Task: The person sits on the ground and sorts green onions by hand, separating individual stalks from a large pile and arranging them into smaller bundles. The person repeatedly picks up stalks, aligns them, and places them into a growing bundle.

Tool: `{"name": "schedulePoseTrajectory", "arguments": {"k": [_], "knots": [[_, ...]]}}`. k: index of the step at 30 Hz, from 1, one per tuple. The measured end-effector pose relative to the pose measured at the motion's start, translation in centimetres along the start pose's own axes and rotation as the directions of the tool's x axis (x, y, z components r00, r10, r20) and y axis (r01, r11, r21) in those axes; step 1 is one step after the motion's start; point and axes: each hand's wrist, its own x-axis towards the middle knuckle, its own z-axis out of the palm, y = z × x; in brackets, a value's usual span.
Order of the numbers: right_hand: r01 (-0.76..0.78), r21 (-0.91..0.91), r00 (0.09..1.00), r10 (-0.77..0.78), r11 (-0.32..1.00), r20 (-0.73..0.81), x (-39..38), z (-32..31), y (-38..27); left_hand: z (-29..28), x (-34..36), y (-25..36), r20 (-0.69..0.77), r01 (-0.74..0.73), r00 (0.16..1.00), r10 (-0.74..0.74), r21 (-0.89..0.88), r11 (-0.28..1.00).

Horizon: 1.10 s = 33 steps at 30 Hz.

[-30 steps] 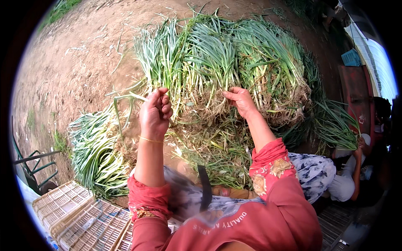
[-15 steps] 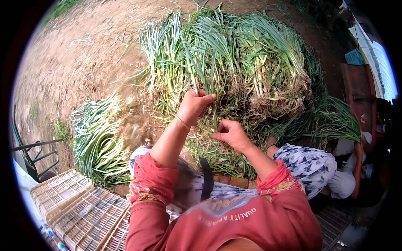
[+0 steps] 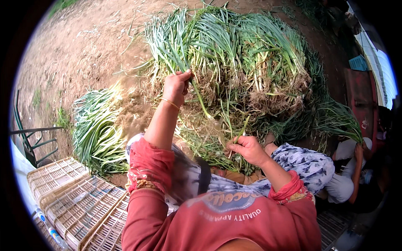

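My left hand [image 3: 176, 88] grips a green onion [image 3: 202, 99] by its stalk. The leaves fan up and away from me, while the pale root end slants down to the right. Lower and to the right, my right hand [image 3: 249, 150] pinches a stripped green onion leaf [image 3: 243, 127] between thumb and fingers, apart from the left hand. Beyond both hands lies a large heap of green onions [image 3: 222, 46] with brown roots toward me. Loose leaf scraps [image 3: 203, 146] cover the ground beneath my hands. On the left is a neater pile of green onions [image 3: 98, 129].
Pale slatted plastic crates [image 3: 88, 209] stand at the lower left, by a dark metal frame [image 3: 35, 144]. At the right, another person's hand [image 3: 359, 151] holds a bunch of green onions [image 3: 337, 119]. A blue basket [image 3: 358, 63] stands beyond a red metal object [image 3: 362, 96].
My left hand has moved left and away with the green onion, which now tilts. My right hand has shifted slightly right and nearer me, a leaf strip now showing in its fingers.
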Motion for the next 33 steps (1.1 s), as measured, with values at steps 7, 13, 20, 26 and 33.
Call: {"name": "schedulePoseTrajectory", "arguments": {"k": [7,13,20,26,33], "knots": [[0.069,-0.359,0.977,-0.136,0.931,-0.164,-0.4,-2.0,-0.1,0.9,-0.1,-0.2,0.033,-0.033,0.999,0.034,-0.023,0.999],[0.081,0.170,0.982,-0.049,0.982,-0.183,8.6,-0.6,-2.9,3.5,-1.2,-0.1,0.138,0.027,0.990,-0.018,-0.060,0.998],[0.029,-0.692,0.997,0.031,0.722,0.074,12.4,-2.5,-3.6,1.8,-0.8,0.6,0.007,-0.175,0.984,0.177,-0.098,0.980],[-0.377,-0.707,0.750,-0.251,0.598,-0.612,22.3,-12.1,-1.0,1.1,-0.3,2.6,0.046,0.014,0.999,0.001,-0.314,0.949],[-0.047,0.142,0.810,0.121,0.989,-0.573,22.6,-12.2,0.1,0.9,1.7,1.2,0.168,0.238,0.967,-0.191,-0.322,0.917]]}}
